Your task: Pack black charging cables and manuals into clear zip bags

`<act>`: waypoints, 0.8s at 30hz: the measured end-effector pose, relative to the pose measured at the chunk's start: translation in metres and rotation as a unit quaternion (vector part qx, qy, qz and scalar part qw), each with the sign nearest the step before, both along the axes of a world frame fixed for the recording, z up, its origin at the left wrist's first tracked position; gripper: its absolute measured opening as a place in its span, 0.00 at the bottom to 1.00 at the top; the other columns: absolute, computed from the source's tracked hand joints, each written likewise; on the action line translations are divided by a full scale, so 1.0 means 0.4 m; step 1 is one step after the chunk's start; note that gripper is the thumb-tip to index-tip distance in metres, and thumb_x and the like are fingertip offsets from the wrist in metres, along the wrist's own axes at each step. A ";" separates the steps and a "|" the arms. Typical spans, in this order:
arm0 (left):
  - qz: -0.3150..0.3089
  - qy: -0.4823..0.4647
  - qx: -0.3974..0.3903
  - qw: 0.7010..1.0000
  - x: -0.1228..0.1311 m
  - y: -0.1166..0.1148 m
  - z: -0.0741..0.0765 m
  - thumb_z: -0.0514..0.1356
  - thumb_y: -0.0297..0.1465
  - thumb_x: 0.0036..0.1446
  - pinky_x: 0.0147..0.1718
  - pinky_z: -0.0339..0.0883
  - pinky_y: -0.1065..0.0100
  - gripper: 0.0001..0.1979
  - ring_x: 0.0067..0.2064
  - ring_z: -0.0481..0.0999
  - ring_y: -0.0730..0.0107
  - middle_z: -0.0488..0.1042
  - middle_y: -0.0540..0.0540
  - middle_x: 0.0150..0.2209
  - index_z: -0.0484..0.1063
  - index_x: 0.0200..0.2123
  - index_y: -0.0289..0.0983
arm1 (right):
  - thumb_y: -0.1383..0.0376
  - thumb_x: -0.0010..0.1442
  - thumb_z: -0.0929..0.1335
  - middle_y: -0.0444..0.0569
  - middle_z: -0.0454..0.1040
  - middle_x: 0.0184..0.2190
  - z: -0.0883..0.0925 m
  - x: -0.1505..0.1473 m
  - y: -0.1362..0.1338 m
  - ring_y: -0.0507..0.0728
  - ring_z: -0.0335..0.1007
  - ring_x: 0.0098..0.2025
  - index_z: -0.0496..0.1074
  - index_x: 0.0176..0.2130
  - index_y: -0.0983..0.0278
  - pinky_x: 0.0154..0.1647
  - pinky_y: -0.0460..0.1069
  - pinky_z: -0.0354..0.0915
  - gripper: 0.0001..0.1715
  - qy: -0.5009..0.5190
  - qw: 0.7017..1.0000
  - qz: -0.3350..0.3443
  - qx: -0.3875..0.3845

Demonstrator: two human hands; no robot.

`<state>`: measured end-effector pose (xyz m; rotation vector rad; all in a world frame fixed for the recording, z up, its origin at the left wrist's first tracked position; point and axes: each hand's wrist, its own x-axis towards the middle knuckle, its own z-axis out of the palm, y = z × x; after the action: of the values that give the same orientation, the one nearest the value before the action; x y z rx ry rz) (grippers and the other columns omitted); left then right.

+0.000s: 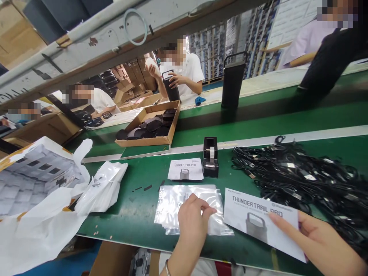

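My left hand (194,218) is over a stack of clear plastic bags (169,207), thumb and fingers pinched together on the top bag. My right hand (319,237) grips a printed instruction leaflet (237,211) marked "Thunder Trail Pro", with the thumb on its face and the other fingers underneath. Its left edge lies close beside the bags. A pile of matching leaflets (185,169) lies just beyond the bags. Next to that pile stands a black tape dispenser (211,168) with a roll in it.
Black USB cables (293,172) heap at right. At left are a bundle of white bags (106,188) and a large torn bag (43,180). Beyond sit a carton of dark parts (175,126) and a black speaker (232,82). Co-workers sit across; one holds a speaker (172,92).
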<state>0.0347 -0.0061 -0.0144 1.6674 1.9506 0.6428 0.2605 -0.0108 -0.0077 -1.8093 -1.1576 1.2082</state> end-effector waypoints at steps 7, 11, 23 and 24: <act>-0.020 0.011 -0.015 1.000 -0.003 -0.004 0.012 0.64 0.30 0.47 0.34 0.62 0.62 0.03 0.35 0.72 0.59 0.71 0.45 0.31 0.75 0.28 0.37 | 0.49 0.43 0.69 0.49 0.81 0.31 -0.026 -0.009 0.008 0.66 0.76 0.33 0.75 0.30 0.60 0.31 0.52 0.72 0.20 0.049 0.998 0.030 -0.031; -0.038 0.009 -0.020 0.999 -0.009 -0.005 0.018 0.59 0.28 0.52 0.33 0.62 0.63 0.06 0.32 0.72 0.62 0.71 0.46 0.30 0.75 0.25 0.38 | 0.49 0.43 0.69 0.48 0.81 0.31 -0.029 -0.012 0.003 0.66 0.75 0.35 0.75 0.30 0.60 0.32 0.52 0.71 0.20 0.032 0.999 0.016 -0.026; -0.066 0.022 0.046 0.997 -0.014 -0.040 0.014 0.52 0.27 0.56 0.32 0.61 0.65 0.10 0.33 0.70 0.63 0.70 0.46 0.29 0.72 0.28 0.37 | 0.48 0.46 0.67 0.50 0.80 0.30 -0.047 -0.067 -0.006 0.64 0.75 0.36 0.75 0.34 0.64 0.34 0.51 0.71 0.23 -0.011 0.999 0.042 0.024; -0.064 0.022 0.049 0.997 -0.013 -0.043 0.011 0.52 0.27 0.56 0.32 0.61 0.66 0.09 0.33 0.70 0.64 0.70 0.46 0.29 0.72 0.29 0.38 | 0.48 0.47 0.67 0.49 0.79 0.27 -0.048 -0.069 -0.009 0.63 0.75 0.33 0.74 0.35 0.64 0.31 0.50 0.71 0.24 0.008 0.997 0.072 0.013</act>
<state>0.0294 -0.0232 -0.0102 1.8635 1.8507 0.6675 0.2330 -0.0143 -0.0270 -1.7177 -1.3064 1.2798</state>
